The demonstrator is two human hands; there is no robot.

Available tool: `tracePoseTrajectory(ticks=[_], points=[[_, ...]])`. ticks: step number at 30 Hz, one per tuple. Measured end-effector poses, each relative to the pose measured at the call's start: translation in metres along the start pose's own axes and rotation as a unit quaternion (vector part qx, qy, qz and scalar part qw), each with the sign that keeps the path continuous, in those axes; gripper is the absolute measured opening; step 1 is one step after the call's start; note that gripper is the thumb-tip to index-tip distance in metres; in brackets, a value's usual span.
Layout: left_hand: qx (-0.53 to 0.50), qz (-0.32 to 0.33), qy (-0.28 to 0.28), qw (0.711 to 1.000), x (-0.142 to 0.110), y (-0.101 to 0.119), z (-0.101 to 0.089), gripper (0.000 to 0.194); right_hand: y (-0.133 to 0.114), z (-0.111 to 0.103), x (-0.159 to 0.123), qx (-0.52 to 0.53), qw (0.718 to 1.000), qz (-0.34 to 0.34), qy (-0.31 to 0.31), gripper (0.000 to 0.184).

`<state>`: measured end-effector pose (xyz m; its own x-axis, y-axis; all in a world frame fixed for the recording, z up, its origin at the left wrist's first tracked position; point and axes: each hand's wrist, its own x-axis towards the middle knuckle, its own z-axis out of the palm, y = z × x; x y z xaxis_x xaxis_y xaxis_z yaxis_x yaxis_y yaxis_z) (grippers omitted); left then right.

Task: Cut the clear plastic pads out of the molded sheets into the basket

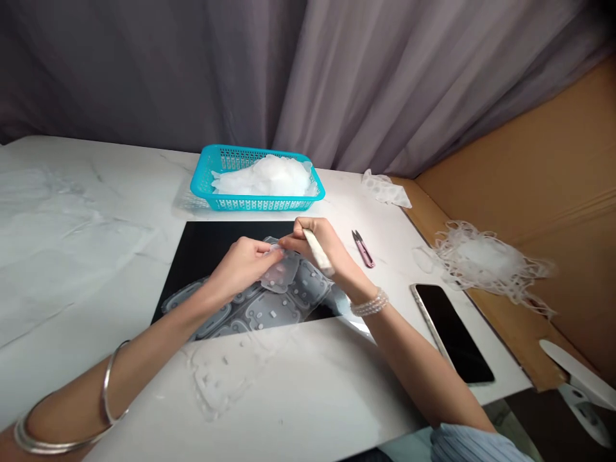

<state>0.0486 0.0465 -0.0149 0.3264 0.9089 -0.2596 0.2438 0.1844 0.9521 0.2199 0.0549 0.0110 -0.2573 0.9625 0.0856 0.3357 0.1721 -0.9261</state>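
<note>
My left hand (242, 266) pinches the upper edge of a translucent moulded silicone piece (280, 272) above a black mat (216, 240). My right hand (314, 241) grips a slim white tool (318, 251) and reaches across to the same piece, its fingertips beside my left fingers. The tool's tip is hidden behind my fingers. Under both hands, a translucent silicone sheet (269, 314) with rounded, keypad-like cells lies on the mat and runs past its front edge. My wrists rest close to this sheet.
A turquoise plastic basket (255, 205) holding white translucent scraps stands behind the mat. To the right lie pink thread snips (363, 249), a black smartphone (452, 333), and loose scraps (486, 256) on a cardboard panel (524, 295). A grey curtain hangs behind the white marble-patterned table (72, 256).
</note>
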Motion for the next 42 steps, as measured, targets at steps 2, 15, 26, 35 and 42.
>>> tracePoseTrajectory(ticks=[2,15,26,35,42], points=[[0.031,0.042,0.04,0.998,0.0,0.0,0.003,0.035,-0.001,-0.002,0.0,-0.06,0.998,-0.018,0.029,0.034],[-0.189,0.034,0.146,0.97,-0.007,-0.01,-0.001,0.037,0.013,-0.025,0.014,-0.016,0.998,0.041,0.037,0.042],[-0.173,-0.041,-0.008,0.984,-0.006,0.011,-0.011,0.023,-0.005,-0.02,0.003,0.104,0.992,0.0,-0.073,0.045],[-0.123,-0.04,-0.036,0.991,0.004,0.016,-0.006,0.023,-0.017,-0.019,-0.001,0.034,0.999,0.001,-0.03,0.036],[-0.11,-0.018,0.007,0.994,0.003,0.016,-0.001,0.02,-0.018,-0.015,-0.005,-0.113,0.992,-0.056,0.003,0.03]])
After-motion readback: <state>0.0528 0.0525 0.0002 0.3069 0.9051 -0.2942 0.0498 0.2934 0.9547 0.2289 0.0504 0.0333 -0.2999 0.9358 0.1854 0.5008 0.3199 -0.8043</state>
